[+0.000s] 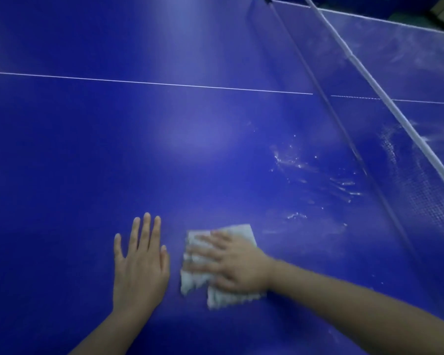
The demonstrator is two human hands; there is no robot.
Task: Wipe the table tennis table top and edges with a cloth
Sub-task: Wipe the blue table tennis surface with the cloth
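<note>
the blue table [164, 149] fills the view and lies under both hands. the net [405, 188] runs slantwise to the right of and beyond the right hand [236, 265], its white top band nearer the camera than its foot. a thin white line [164, 84] crosses the table well beyond both hands and carries on past the net. pale smears [305, 165] mark the surface beyond and to the right of the right hand, between it and the net. the white cloth [241, 231] lies crumpled flat on the table straight under the right hand, its edges showing past the fingertips and beside the wrist. the right hand presses down on it with fingers spread and straight, curled round nothing. the left hand [139, 265] rests palm down on the bare table just left of the cloth, fingers straight and close together, holding nothing.
</note>
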